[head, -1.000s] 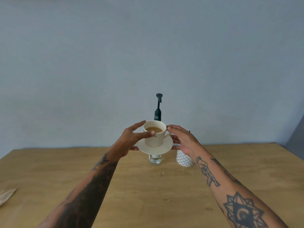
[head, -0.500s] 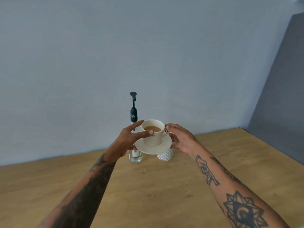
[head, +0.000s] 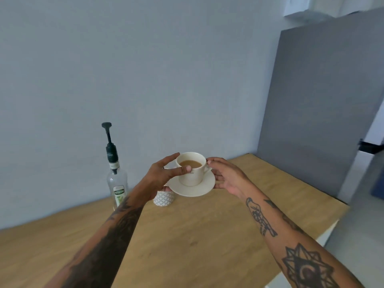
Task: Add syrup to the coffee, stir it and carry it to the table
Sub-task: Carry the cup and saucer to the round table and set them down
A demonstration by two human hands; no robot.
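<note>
I have the cup (head: 192,170) of milky coffee up off the wooden counter (head: 199,231), riding on its saucer (head: 192,189) between both hands. My left hand (head: 164,175) has its thumb pressed on the cup's near wall and a finger lying along the far rim, with the rest tucked under the saucer's left edge; my right hand (head: 227,176) grips the saucer's right edge from beneath, one fingertip touching the cup by its handle. So both hands are closed on the cup-and-saucer pair, one on each side

My read is that the syrup and stirring are behind me and this is the carry. To do it well I'd keep the saucer level, hold the thumb pressure on the cup so it cannot slide, and turn my body slowly — the coffee sits fairly high in the cup and a quick swing would slop it over the rim

The syrup bottle (head: 116,179) with its tall black pump stands upright to the left near the wall, well clear of the saucer. A small patterned white pot (head: 164,198) sits just under my left wrist; lifting away rather than dipping avoids clipping it. To the right a grey panel (head: 318,104) rises at the counter's end — I'd swing the saucer wide of it
</note>
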